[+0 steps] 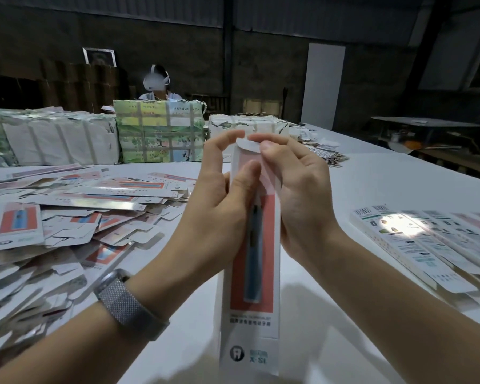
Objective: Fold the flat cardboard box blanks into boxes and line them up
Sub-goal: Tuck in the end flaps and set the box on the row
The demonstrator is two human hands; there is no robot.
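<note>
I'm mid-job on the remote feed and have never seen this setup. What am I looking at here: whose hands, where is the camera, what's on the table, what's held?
No machine here: a person's two bare hands, seen from a camera on their head looking forward and down. The left hand and right hand both grip a tall printed box, standing it on the white table and working its top flap. To the left lies a heap of flat blanks; to the right, finished boxes lie in a row. Wrapped bundles stand behind.

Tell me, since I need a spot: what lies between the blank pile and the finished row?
Head view: bare white table, plus both hands holding the tall box.
</note>
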